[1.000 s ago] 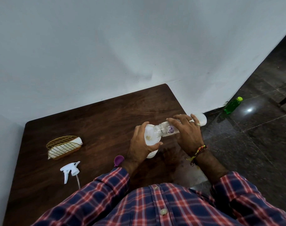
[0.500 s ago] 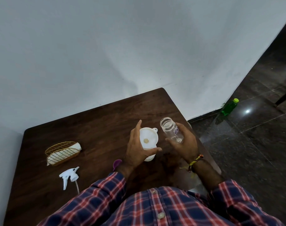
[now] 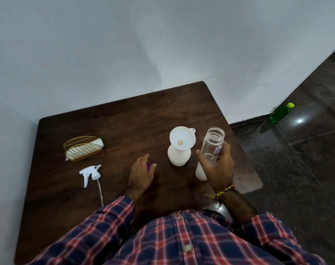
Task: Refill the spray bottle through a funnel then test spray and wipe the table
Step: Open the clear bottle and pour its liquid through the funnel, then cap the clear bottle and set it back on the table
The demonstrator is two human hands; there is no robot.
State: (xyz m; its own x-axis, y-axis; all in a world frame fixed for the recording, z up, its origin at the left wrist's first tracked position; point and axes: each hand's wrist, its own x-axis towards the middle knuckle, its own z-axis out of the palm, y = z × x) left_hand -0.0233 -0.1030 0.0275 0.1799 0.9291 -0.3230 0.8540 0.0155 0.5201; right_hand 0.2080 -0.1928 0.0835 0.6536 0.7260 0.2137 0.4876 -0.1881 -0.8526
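Note:
The white spray bottle (image 3: 179, 156) stands upright near the middle of the table, with a white funnel (image 3: 182, 137) seated in its neck. Nothing is touching either of them. To their right, my right hand (image 3: 219, 167) grips a clear bottle (image 3: 213, 143). That bottle is upright with its mouth open and looks empty, and its white lower end shows below my thumb. My left hand (image 3: 141, 174) lies on the table left of the spray bottle, with its fingers closed around a small purple cap (image 3: 149, 165). The white trigger sprayer head (image 3: 90, 173) lies on its side further left, its tube trailing toward me.
A gold wire basket (image 3: 80, 142) holding a folded white cloth (image 3: 82, 150) sits at the table's left. The wooden table (image 3: 124, 123) is pushed against a white wall. A green bottle (image 3: 280, 112) stands on the dark floor beyond the right edge.
My right hand tipped the clear bottle back from pouring into the funnel to upright. My left hand let go of the funnel and spray bottle and dropped to the purple cap.

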